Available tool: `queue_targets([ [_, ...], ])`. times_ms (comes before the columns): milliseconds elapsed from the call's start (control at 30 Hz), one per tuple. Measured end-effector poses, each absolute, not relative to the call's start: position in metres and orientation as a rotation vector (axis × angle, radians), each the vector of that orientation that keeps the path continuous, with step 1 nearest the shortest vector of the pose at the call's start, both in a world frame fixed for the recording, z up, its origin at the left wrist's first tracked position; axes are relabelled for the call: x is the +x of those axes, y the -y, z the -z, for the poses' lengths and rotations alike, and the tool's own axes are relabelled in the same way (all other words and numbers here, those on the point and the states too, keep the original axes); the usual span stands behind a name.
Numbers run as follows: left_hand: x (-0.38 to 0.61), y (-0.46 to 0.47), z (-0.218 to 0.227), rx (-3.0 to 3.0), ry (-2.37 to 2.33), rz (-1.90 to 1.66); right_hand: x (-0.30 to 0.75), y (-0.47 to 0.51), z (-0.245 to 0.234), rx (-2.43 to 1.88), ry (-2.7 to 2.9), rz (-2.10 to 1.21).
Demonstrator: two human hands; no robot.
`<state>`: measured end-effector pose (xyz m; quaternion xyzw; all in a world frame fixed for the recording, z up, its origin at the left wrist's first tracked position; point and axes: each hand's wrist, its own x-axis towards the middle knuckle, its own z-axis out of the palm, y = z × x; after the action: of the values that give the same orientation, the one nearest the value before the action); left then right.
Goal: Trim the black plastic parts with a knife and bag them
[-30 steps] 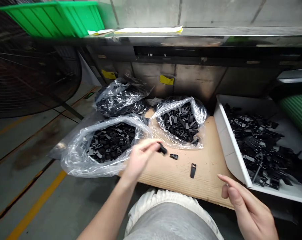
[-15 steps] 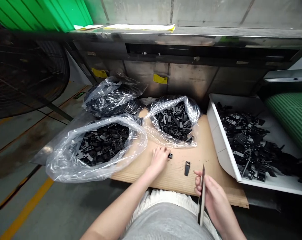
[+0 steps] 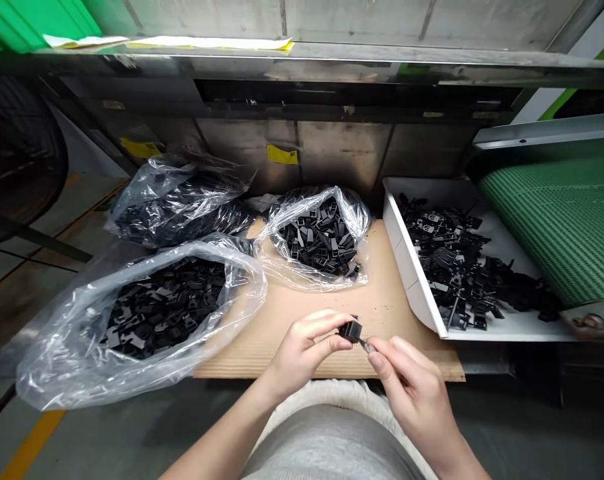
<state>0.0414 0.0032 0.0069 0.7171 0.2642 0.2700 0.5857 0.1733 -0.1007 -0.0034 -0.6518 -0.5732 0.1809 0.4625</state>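
My left hand (image 3: 306, 348) pinches a small black plastic buckle piece (image 3: 351, 331) between thumb and fingers, just above the cardboard sheet (image 3: 382, 300). My right hand (image 3: 411, 379) grips a thin metal tool, and only its tip (image 3: 363, 344) shows, touching the buckle piece. The rest of the tool is hidden by my fingers. Both hands are close together in front of my lap. Two clear plastic bags of black plastic parts (image 3: 165, 307) (image 3: 317, 240) lie on the cardboard.
A third clear bag of black parts (image 3: 179, 210) lies behind on the left. To the right, a white tray (image 3: 407, 257) holds a heap of black parts, beside a green ribbed belt (image 3: 557, 220). What looks like another person's hand (image 3: 593, 319) shows at the right edge.
My hands have come together, and the left now holds the black piece it hovered over. The right has brought the thin tool against it. The flat black piece no longer shows on the cardboard.
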Motion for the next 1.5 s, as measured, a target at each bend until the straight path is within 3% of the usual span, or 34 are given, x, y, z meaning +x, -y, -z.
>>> queue_targets([
  [233, 0.035, 0.000, -0.012, 1.614, -0.539, -0.640, 0.192, 0.095, 0.007, -1.703, 1.385, -0.381],
  [467, 0.036, -0.003, -0.012, 1.634, -0.611, -0.702, 0.184, 0.099, -0.004, -1.560, 1.219, -0.771],
  [700, 0.030, -0.006, -0.010, 1.714, -0.590, -0.699, 0.168, 0.083, -0.007, -1.650, 1.343, -0.713],
  [900, 0.026, -0.015, -0.006, 1.609, -0.803, -0.740, 0.145, 0.084, -0.007, -1.535, 1.434, -0.938],
  [1067, 0.015, -0.024, -0.004, 1.575, -0.709, -0.678, 0.143, 0.068, -0.006, -1.545, 0.909, -0.931],
  [1267, -0.009, -0.038, 0.000, 1.571, -0.527, -0.497, 0.132, 0.030, 0.014, -1.264, 0.596, -1.344],
  [1500, -0.027, -0.055, 0.011, 1.437, -0.649, -0.340, 0.129, 0.050, 0.045, -1.347, 0.379, -1.234],
])
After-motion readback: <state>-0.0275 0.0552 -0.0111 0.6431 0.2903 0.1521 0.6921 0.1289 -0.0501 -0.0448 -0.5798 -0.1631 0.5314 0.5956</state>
